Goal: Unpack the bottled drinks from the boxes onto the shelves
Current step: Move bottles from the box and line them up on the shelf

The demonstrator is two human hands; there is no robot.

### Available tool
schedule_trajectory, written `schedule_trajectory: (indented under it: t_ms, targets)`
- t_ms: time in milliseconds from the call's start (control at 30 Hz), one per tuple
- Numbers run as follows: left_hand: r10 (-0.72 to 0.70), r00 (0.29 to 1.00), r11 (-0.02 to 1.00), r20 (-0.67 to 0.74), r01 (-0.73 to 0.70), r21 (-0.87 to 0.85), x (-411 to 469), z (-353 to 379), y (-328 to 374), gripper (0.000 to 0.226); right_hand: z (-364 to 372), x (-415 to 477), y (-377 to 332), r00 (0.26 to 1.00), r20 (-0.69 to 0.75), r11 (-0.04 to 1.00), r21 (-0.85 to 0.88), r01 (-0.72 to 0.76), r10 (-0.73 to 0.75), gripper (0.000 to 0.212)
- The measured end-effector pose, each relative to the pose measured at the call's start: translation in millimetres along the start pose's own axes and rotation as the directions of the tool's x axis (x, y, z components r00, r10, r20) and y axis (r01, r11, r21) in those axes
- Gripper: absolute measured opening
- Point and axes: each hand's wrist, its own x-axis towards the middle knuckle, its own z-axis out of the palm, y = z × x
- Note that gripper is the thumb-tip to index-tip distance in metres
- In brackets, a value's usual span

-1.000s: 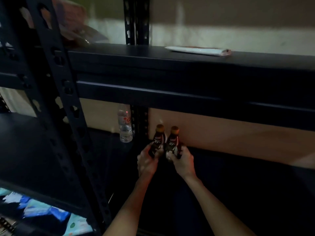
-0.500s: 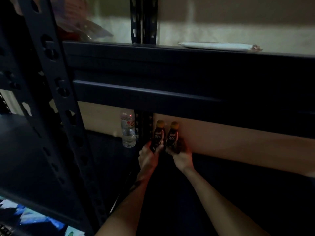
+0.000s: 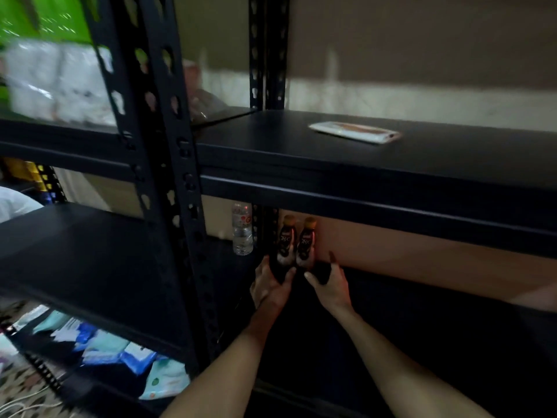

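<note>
Two dark plastic drink bottles with gold caps stand touching: left hand [image 3: 269, 286] grips the left bottle [image 3: 286, 242] low, and right hand [image 3: 328, 285] curls round the right bottle [image 3: 306, 244]. Both sit far back on the lower black metal shelf [image 3: 422, 312], with a clear plastic water bottle [image 3: 242, 233] just left of them. The placing step looks nearly finished; next both hands need to let go gently so nothing tips.

Passing freely rightwards over bare black shelf board [image 3: 437, 327]; being blocked leftwards by clear plastic water bottle [image 3: 242, 230] and perforated black steel post [image 3: 266, 227] (overhead, low black beam [image 3: 391, 203]).

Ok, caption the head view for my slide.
Left hand and right hand hold the left dark bottle and right dark bottle upright on a black shelf, near a clear water bottle.
</note>
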Motion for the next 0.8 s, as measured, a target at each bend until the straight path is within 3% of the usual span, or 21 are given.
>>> schedule_trajectory:
  t_ms: [200,300,500,667,800]
  targets:
    - [0.165,0.977,0.953,0.139,-0.194,0.235,-71,-37,7,0.058,-38,-61,-13,0.984,0.175,0.958,-0.288,0.017,0.035,0.086]
    - [0.191,0.968,0.917,0.164,-0.236,0.322,-99,-51,23,0.050,-52,-88,-25,0.975,0.221,0.945,-0.324,0.052,0.022,0.085]
    - [0.225,0.953,0.897,0.205,-0.284,0.340,-139,-47,36,0.043,-71,-124,-32,0.972,0.234,0.942,-0.326,0.073,0.006,0.080]
    - [0.288,0.927,0.893,0.239,-0.350,0.282,-187,-12,7,0.047,-80,-169,-1,0.976,0.210,0.920,-0.390,0.039,0.048,0.074]
    - [0.470,0.865,0.792,0.176,-0.501,0.348,-239,22,-25,0.052,-89,-222,40,0.979,0.164,0.836,-0.515,0.189,-0.121,0.070]
